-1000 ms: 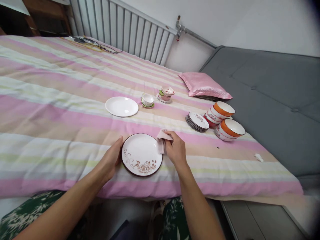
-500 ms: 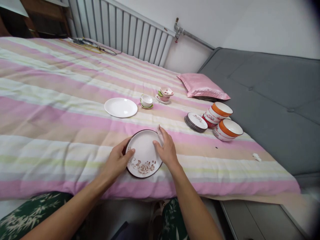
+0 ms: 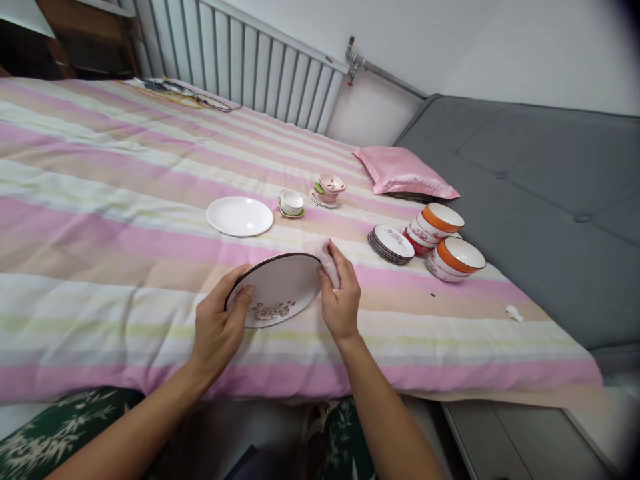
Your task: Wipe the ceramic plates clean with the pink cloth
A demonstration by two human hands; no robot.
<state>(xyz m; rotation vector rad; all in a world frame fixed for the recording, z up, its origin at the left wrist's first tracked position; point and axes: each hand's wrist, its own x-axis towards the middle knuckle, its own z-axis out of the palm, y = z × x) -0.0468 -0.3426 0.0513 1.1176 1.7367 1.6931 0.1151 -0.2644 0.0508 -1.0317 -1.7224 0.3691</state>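
Note:
A white plate [image 3: 280, 288] with a dark rim and a brown flower print is held up, tilted, over the near side of the bed. My left hand [image 3: 220, 320] grips its left edge, thumb on the face and fingers behind. At the plate's right edge, my right hand [image 3: 341, 293] is closed on a pale cloth [image 3: 327, 260] pressed against the rim. Beyond them lie a white oval plate [image 3: 240, 217] and a stack of small white bowls [image 3: 291, 202]. To the right stands a stack of dark-rimmed plates [image 3: 393, 243].
Orange-rimmed bowls [image 3: 460, 259] are stacked beside the plates. Pink-patterned small dishes [image 3: 330, 190] and a pink pillow [image 3: 405, 172] sit farther back. A grey headboard [image 3: 540, 200] borders the right side; cables [image 3: 185, 93] lie at the far left. A crumpled white scrap [image 3: 513, 313] rests near the right edge.
The plate has tipped from nearly face-up to a steeper slant and moved slightly left. My right hand has shifted to its upper right rim, where more of the cloth shows.

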